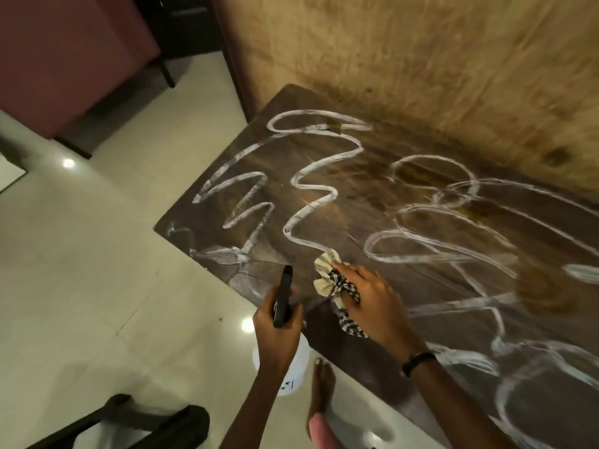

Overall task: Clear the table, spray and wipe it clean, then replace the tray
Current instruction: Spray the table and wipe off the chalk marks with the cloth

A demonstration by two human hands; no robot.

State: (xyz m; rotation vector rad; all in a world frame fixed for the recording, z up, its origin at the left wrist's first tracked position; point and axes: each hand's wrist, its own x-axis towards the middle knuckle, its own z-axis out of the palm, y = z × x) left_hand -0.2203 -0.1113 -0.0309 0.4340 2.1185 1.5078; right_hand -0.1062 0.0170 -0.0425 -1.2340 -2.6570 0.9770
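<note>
Dark wood table (421,319) cleared, foam-streaked | right hand (372,299) fingers pinching cloth (327,277), wiping just begun | left hand (275,335) gripping spray bottle (282,296) | tray unseen

dark wooden table (437,286) with white foam squiggles (311,176), crumpled striped cloth (327,273)

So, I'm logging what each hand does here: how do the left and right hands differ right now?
The left hand grips a spray bottle by its dark head, held off the table's edge over the floor; the right hand presses a bunched striped cloth onto the tabletop. Only the right wrist wears a dark band. Both hold cleaning tools near the same corner.
</note>
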